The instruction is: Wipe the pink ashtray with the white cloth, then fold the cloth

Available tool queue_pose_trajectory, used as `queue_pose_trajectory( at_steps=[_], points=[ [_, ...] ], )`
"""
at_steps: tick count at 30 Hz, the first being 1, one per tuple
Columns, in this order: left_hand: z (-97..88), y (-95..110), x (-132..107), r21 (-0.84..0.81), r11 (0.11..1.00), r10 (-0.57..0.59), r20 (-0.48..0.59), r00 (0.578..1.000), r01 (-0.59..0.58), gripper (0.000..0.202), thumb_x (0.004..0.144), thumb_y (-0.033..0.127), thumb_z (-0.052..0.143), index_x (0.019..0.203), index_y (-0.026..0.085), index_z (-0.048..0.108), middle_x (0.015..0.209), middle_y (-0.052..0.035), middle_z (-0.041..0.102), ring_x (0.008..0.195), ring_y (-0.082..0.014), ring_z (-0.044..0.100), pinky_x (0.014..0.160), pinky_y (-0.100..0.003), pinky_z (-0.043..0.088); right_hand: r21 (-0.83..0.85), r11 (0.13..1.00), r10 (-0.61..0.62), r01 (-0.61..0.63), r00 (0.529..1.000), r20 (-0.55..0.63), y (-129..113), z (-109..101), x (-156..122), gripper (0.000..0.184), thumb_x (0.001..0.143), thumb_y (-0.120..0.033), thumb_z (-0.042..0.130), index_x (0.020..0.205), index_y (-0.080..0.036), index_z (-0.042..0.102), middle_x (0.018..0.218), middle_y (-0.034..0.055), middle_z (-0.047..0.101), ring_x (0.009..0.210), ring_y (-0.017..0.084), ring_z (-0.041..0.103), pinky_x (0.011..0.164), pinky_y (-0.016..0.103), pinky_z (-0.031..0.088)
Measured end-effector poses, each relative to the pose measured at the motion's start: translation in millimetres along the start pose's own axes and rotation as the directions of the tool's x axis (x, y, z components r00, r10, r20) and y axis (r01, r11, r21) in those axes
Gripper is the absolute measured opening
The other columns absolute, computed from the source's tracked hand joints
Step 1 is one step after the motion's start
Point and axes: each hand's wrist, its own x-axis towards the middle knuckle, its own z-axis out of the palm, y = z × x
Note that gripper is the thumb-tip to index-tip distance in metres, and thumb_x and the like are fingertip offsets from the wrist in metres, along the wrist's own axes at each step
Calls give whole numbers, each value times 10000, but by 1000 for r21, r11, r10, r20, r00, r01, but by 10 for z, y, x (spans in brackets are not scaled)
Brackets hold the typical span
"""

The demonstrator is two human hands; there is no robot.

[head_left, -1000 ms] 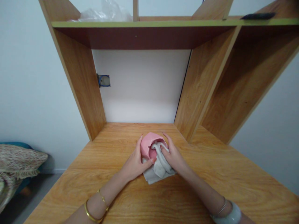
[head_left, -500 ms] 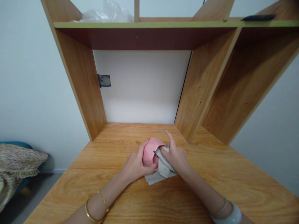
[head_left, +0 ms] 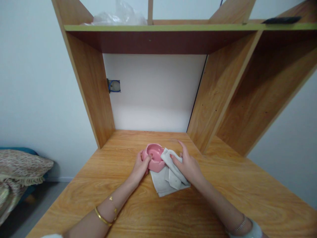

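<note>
A small pink bowl (head_left: 155, 155) stands upright on the wooden desk (head_left: 173, 211), its hollow facing up. My left hand (head_left: 141, 165) grips its left rim, fingers curled round the edge. A white cloth (head_left: 164, 178) lies on the desk to the right of the bowl, one fold touching the bowl's right side. My right hand (head_left: 188, 167) holds a bunched part of that cloth, with the index finger stretched out past it.
A wooden shelf unit (head_left: 213, 99) rises at the back of the desk, with an upright panel at each side. Crumpled clear plastic (head_left: 119, 16) and a dark flat object (head_left: 282, 20) lie on the top shelf. A patterned blanket (head_left: 17, 172) is at far left.
The bowl was tilted on its side with the cloth pushed into it. Now it stands upright, the cloth is out of it, and my left hand has shifted to the left rim.
</note>
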Motion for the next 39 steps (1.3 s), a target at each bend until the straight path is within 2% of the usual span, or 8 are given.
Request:
queue_pose_trajectory(
  at_steps=[4,8,11,15,20,28,32,39],
  points=[
    [-57,10,45,-116,990,-79,12,997,80,371,703,483,497,924,196,417,503,101,403,303,-25,298,325,-139,194,51,998,33,-36,999,43,87,-3,48,620,756,-503,433,1266,-176,301,706,16,541,622,190,550,528,253,348],
    [-78,51,57,-210,969,-127,36,991,132,382,654,519,524,837,208,401,499,113,386,300,-11,269,341,-134,189,140,990,16,-31,994,110,130,26,63,381,761,-490,418,995,-193,458,755,19,542,704,183,547,601,267,374],
    [-79,53,70,-255,955,-147,34,989,150,399,624,517,557,822,209,399,511,113,396,303,-9,276,348,-138,199,186,983,-32,-8,976,214,72,94,3,249,728,-393,488,882,-204,437,794,16,553,734,173,541,633,267,374],
    [-83,40,82,-296,941,-161,33,986,163,405,611,505,584,810,208,392,527,111,406,314,-9,297,355,-139,206,267,964,-94,15,954,286,-114,158,-128,255,672,-287,553,866,-204,410,827,15,554,751,161,530,674,271,375],
    [-96,37,93,-320,933,-161,43,986,166,408,613,508,590,800,207,386,522,115,395,319,-9,302,362,-138,218,418,907,-186,41,932,311,-295,135,-213,250,713,-387,539,851,-199,448,783,5,554,701,150,509,628,262,382],
    [-73,60,69,-241,956,-139,137,981,169,447,620,467,627,938,213,441,501,105,460,300,-20,347,341,-132,241,503,864,-54,30,998,35,-141,149,-66,352,787,-453,413,1005,-181,460,605,-53,423,576,133,464,557,249,372],
    [-47,70,22,-100,982,-132,249,959,161,603,621,453,659,1117,194,435,428,93,471,288,-40,371,325,-137,222,562,825,5,-67,994,112,-122,122,-24,462,776,-432,414,1129,-134,406,481,-91,370,450,118,422,445,221,322],
    [-45,58,-19,48,996,-88,378,921,75,794,653,480,645,1287,182,273,416,106,436,309,-43,365,335,-139,230,576,802,13,-161,968,252,-106,91,-3,382,673,-189,391,1021,-124,533,384,-84,441,325,94,422,353,187,305]
  ],
)
